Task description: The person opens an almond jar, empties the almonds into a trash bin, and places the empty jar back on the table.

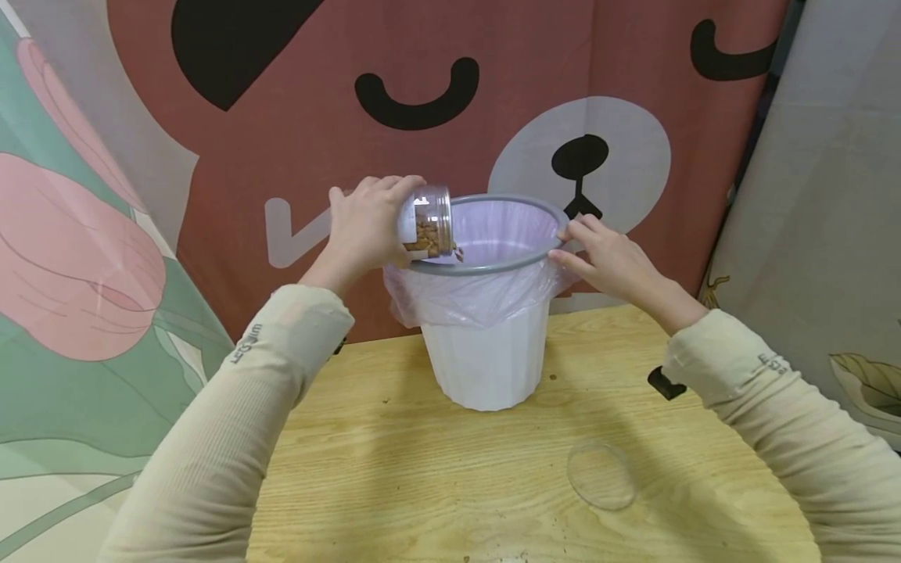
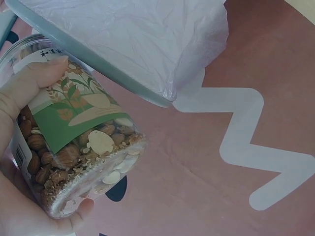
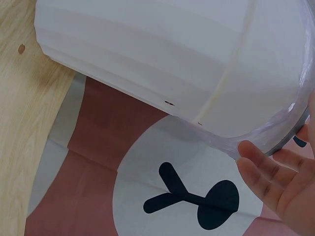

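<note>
My left hand (image 1: 369, 223) grips a clear plastic jar (image 1: 431, 227) tipped on its side, its mouth over the left part of a white trash bin (image 1: 486, 363). In the left wrist view, almonds and other nuts (image 2: 64, 157) with fine crumbs lie inside behind a green printed label (image 2: 74, 110). A few brown bits (image 1: 459, 252) are at the jar's mouth. A thin translucent bag (image 1: 479, 301) lines the bin and hangs over its outside under a grey rim ring (image 1: 493, 270). My right hand (image 1: 612, 254) holds the rim at the right, fingertips on the bag's edge.
A round clear lid (image 1: 601, 475) lies on the wooden table (image 1: 436, 485), in front and right of the bin. Right behind the bin hangs a red cloth (image 1: 296, 156) with an animal-face print. Small dark specks dot the tabletop.
</note>
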`<act>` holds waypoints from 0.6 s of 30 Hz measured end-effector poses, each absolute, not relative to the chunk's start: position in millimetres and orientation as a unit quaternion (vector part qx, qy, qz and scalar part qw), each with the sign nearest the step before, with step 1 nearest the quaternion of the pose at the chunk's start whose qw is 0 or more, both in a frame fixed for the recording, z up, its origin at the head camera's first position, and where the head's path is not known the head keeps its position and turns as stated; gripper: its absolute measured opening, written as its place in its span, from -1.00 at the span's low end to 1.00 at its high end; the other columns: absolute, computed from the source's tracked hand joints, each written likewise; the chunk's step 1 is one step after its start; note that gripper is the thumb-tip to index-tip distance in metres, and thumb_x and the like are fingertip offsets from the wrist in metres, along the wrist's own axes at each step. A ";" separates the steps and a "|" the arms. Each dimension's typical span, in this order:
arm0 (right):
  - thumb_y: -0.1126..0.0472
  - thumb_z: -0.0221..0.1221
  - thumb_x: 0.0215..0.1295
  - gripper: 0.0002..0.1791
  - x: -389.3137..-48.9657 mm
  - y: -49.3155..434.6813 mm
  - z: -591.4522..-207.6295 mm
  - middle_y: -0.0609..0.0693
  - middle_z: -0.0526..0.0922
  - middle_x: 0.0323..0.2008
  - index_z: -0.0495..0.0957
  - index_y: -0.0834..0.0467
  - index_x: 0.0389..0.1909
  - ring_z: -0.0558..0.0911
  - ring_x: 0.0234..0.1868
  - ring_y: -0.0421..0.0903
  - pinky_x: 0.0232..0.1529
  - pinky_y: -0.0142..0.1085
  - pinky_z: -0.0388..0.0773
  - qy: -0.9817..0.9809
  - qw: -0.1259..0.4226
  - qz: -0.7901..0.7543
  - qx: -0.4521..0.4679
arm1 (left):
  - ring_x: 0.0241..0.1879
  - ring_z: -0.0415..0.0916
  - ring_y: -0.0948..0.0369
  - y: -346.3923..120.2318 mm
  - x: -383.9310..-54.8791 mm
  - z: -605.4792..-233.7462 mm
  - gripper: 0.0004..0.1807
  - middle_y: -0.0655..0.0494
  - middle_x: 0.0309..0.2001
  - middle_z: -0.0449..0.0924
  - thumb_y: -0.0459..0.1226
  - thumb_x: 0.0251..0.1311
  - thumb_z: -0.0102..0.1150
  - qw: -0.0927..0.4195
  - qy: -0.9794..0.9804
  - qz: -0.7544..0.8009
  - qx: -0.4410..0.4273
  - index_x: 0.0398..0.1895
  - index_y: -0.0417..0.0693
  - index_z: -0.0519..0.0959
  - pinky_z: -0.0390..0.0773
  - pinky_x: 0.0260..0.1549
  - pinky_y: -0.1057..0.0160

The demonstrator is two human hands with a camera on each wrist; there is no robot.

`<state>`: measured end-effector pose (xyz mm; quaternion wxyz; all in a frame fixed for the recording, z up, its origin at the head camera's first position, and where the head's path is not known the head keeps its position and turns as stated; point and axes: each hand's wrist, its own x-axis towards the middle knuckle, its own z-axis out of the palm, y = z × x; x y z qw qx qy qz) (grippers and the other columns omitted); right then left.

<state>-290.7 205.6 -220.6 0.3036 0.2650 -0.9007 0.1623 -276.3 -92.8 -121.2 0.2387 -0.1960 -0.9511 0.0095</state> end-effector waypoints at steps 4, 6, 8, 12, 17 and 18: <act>0.11 0.09 0.24 -0.75 -291.4 205.5 -220.9 0.10 0.39 -0.23 0.41 0.19 -0.18 0.43 -0.54 -0.03 -0.61 -0.22 0.37 -0.901 0.304 0.162 0.265 | 0.13 0.17 0.06 -92.9 -276.9 -121.8 0.00 0.11 0.20 0.28 -0.24 -0.44 0.47 0.242 -0.950 0.012 -0.199 0.25 0.20 0.22 0.11 -0.10 -0.16; 0.11 0.09 0.24 -0.75 -291.4 205.5 -220.7 0.10 0.39 -0.23 0.41 0.19 -0.18 0.43 -0.54 -0.03 -0.62 -0.23 0.37 -0.901 0.303 0.163 0.265 | 0.13 0.17 0.06 -92.7 -277.3 -121.5 0.00 0.11 0.19 0.28 -0.23 -0.44 0.48 0.243 -0.949 0.015 -0.199 0.25 0.19 0.22 0.12 -0.11 -0.16; 0.11 0.09 0.24 -0.75 -291.3 205.1 -220.6 0.10 0.39 -0.22 0.41 0.19 -0.18 0.43 -0.54 -0.04 -0.61 -0.23 0.37 -0.901 0.302 0.163 0.266 | 0.13 0.17 0.06 -92.8 -277.2 -121.1 0.00 0.11 0.20 0.28 -0.23 -0.44 0.48 0.244 -0.949 0.017 -0.198 0.25 0.20 0.22 0.12 -0.11 -0.16; 0.11 0.09 0.24 -0.75 -290.8 204.4 -220.3 0.09 0.38 -0.23 0.41 0.19 -0.17 0.43 -0.53 -0.03 -0.60 -0.23 0.37 -0.901 0.300 0.163 0.266 | 0.13 0.17 0.05 -92.7 -276.5 -120.5 0.00 0.11 0.19 0.28 -0.23 -0.45 0.47 0.244 -0.950 0.020 -0.197 0.25 0.20 0.22 0.12 -0.11 -0.16; 0.11 0.09 0.24 -0.74 -290.4 204.1 -220.2 0.07 0.38 -0.23 0.41 0.19 -0.17 0.43 -0.52 -0.03 -0.60 -0.23 0.37 -0.902 0.299 0.162 0.264 | 0.13 0.17 0.06 -92.5 -275.9 -120.1 -0.01 0.12 0.20 0.27 -0.22 -0.43 0.46 0.242 -0.950 0.024 -0.197 0.25 0.19 0.21 0.11 -0.10 -0.16; 0.11 0.09 0.24 -0.75 -290.4 204.1 -220.3 0.07 0.38 -0.23 0.41 0.19 -0.17 0.43 -0.52 -0.03 -0.60 -0.23 0.37 -0.902 0.299 0.162 0.265 | 0.13 0.17 0.06 -92.5 -276.1 -120.1 -0.01 0.12 0.20 0.27 -0.22 -0.42 0.46 0.242 -0.950 0.026 -0.197 0.25 0.19 0.21 0.12 -0.11 -0.16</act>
